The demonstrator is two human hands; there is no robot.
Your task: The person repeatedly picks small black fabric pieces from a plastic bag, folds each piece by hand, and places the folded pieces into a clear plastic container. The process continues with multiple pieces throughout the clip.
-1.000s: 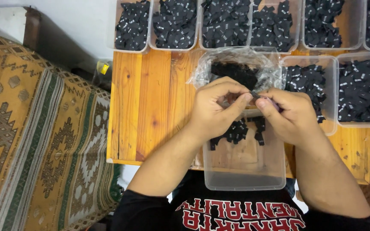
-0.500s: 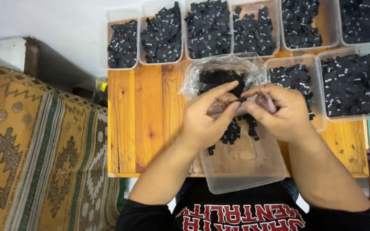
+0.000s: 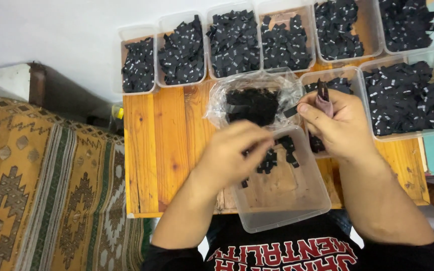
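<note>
Hands now apart, left hand [image 3: 234,153] grip loosely curled over clear tub [image 3: 282,200] of black tags [image 3: 277,153], right hand [image 3: 340,123] grip pinching small tool [image 3: 322,95]

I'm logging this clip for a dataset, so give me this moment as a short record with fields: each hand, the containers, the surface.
left hand: left hand over the clear tub, fingers curled; whether it holds anything cannot be told
right hand: right hand pinching a small black piece, a small tool in its grip
near tub: a few black pieces on its floor
bag: clear plastic bag of black pieces behind the tub
back rows: clear bins filled with black pieces
surface: wooden table
floor: patterned rug at left
</note>
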